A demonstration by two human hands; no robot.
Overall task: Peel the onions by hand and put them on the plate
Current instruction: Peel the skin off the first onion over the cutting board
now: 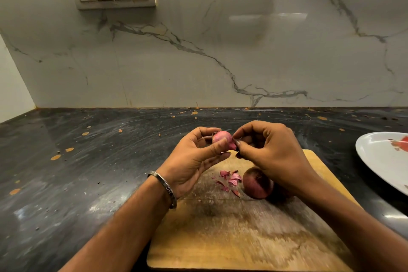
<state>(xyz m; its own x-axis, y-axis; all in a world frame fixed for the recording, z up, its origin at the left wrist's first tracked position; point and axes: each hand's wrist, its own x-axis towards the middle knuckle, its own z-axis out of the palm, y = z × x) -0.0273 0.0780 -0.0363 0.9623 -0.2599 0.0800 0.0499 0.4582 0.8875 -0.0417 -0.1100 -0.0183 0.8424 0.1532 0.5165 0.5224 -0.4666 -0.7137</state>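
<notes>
While the left hand (pixel 194 157) is gripping a small onion (pixel 221 140), right hand (pixel 269 150) is pinching its skin, second onion (pixel 257 183) lying on the board (pixel 242 238).

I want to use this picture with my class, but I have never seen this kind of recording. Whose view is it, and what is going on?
The camera sits on a person's head, looking down at their two bare hands; there is no machine. The left hand holds a small red onion while the right hand pinches its skin to peel it. Below lie a wooden cutting board, peel scraps and another onion. A white plate waits on the dark counter.
</notes>
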